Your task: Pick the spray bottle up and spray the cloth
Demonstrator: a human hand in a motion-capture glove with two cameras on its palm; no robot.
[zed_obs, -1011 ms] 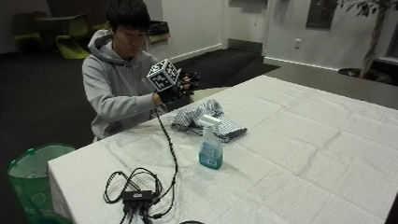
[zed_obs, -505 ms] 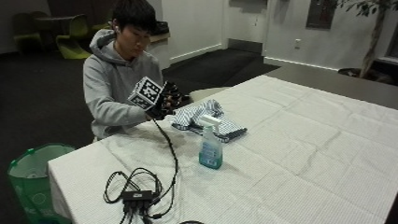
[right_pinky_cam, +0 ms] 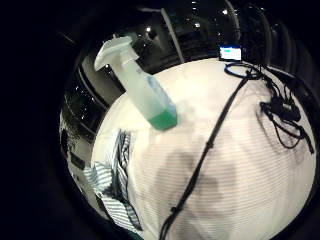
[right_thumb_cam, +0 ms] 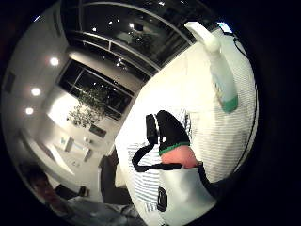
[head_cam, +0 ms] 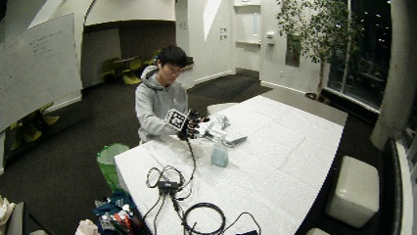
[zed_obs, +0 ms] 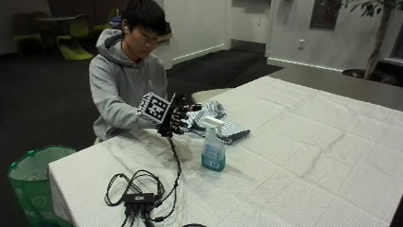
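A clear spray bottle (zed_obs: 213, 149) with blue-green liquid and a white trigger head stands upright on the white table (zed_obs: 302, 156). Behind it lies a striped blue-and-white cloth (zed_obs: 220, 120), crumpled near the person's side. My gloved right hand (zed_obs: 178, 115) hovers above the table just beside the bottle's head, fingers spread and relaxed, holding nothing. In the palm views the spray bottle (right_pinky_cam: 140, 87) (right_thumb_cam: 217, 70) stands a short way from the palm, with the cloth (right_pinky_cam: 116, 180) (right_thumb_cam: 150, 174) beside it. A gloved finger (right_thumb_cam: 170, 129) shows straight.
A black cable (zed_obs: 174, 163) runs from the hand down to a tangle of cables with a small black box (zed_obs: 140, 197) near the table's front corner. A green bin (zed_obs: 34, 182) stands on the floor beside the table.
My hand has come down from chest height and moved toward the bottle, now level with its spray head. Bottle and cloth have not moved.
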